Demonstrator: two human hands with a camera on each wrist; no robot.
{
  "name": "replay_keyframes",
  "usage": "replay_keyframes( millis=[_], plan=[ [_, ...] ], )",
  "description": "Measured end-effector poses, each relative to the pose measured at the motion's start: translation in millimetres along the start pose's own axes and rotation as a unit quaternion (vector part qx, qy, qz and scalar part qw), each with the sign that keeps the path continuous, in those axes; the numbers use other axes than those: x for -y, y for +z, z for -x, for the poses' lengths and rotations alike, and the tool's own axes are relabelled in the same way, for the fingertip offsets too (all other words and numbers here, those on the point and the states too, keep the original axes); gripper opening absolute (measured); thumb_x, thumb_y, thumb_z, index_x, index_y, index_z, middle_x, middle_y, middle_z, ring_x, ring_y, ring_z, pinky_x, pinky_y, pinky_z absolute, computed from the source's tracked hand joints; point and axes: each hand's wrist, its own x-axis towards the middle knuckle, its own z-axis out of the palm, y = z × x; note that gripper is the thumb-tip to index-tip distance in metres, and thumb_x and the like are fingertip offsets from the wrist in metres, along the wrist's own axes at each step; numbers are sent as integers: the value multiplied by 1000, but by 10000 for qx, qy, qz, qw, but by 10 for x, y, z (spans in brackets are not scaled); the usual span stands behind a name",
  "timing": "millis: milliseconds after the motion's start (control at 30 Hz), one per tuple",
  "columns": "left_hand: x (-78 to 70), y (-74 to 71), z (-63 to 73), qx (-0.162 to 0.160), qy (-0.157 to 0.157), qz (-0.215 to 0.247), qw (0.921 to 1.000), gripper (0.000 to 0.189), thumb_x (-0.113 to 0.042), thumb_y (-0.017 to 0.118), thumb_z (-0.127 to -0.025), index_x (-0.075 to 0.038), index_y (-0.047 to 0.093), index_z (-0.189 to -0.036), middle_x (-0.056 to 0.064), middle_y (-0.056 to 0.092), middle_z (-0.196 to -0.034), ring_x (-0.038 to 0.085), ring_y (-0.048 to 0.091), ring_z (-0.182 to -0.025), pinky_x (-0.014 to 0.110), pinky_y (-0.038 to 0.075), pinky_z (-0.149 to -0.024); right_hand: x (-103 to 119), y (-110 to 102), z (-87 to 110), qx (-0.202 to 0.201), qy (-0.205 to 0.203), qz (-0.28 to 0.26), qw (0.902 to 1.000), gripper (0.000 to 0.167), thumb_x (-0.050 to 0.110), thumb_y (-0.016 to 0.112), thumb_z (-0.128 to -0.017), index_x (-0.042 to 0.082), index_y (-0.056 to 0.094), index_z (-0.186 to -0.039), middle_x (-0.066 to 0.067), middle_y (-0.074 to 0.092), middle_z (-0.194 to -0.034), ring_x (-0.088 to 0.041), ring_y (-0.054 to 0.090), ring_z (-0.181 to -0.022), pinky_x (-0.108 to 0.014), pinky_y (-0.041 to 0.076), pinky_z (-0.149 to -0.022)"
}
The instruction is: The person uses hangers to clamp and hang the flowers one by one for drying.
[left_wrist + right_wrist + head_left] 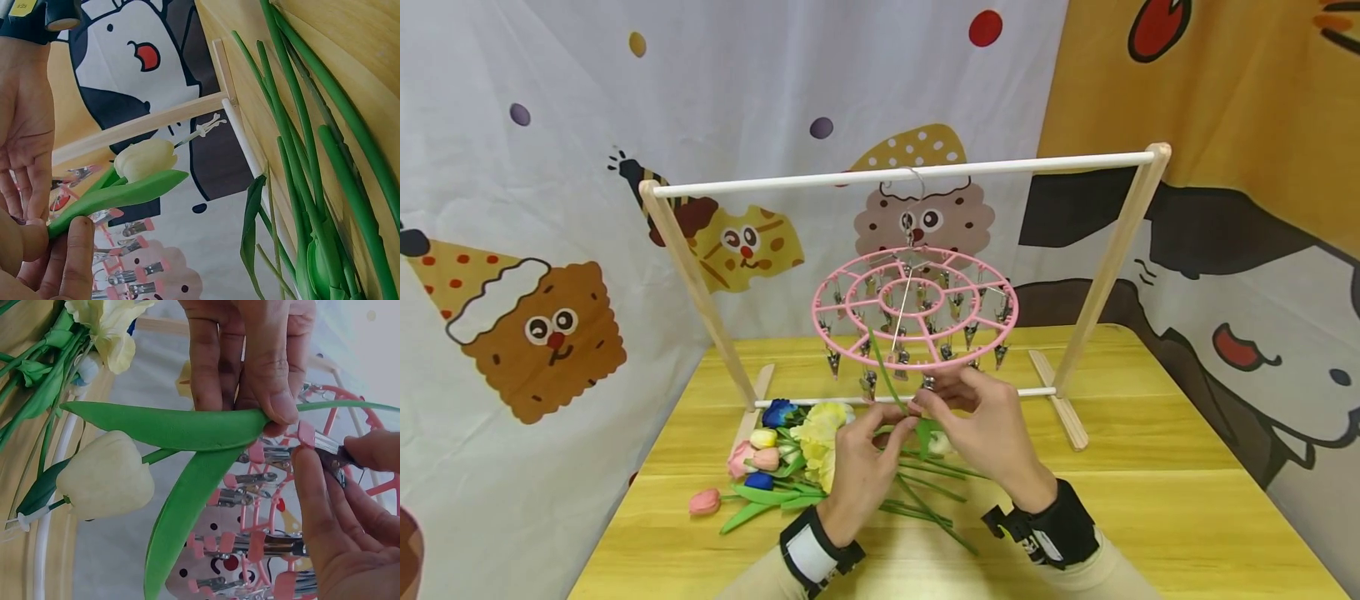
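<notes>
My left hand (861,467) pinches the green stem of an artificial white tulip (109,475) between thumb and fingers. The bloom hangs downward below the hand, with two green leaves (175,428), and the stem reaches up past the rack's edge. A pink round clip hanger (955,362) hangs on a hook above, with several metal clips around its rings. My right hand (992,425) pinches one metal clip with pink tips (325,450) close to the stem. Whether the clip's tips touch the stem, I cannot tell.
A white bar (820,179) on a wooden stand (1112,250) carries the hanger. On the wooden table (1150,517), artificial flowers (820,433) in yellow, pink and blue lie in a pile at the left, stems pointing right. A printed cloth (737,100) hangs behind.
</notes>
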Motion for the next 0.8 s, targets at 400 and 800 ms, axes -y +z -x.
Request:
replay_keyframes(
  millis=[400,800],
  plan=[
    [14,34,-11,-22,-5,-11,10000,9,-11,81,-110,-12,83,-119,8,89,-110,22,89,-97,27,73,-81,-33,-106,-6,164,349,-578,9976,24,-7,87,-100,-2,84,-124,-19,88,-108,-1,85,-97,-27,73,-85],
    [-5,39,-28,11,142,81,9999,10,-9,79,-111,-12,83,-120,9,88,-109,23,89,-96,26,73,-82,-84,-92,3,-49,267,-667,9974,19,-11,84,-100,-3,84,-118,-23,88,-105,-1,85,-93,-23,72,-80]
  ],
)
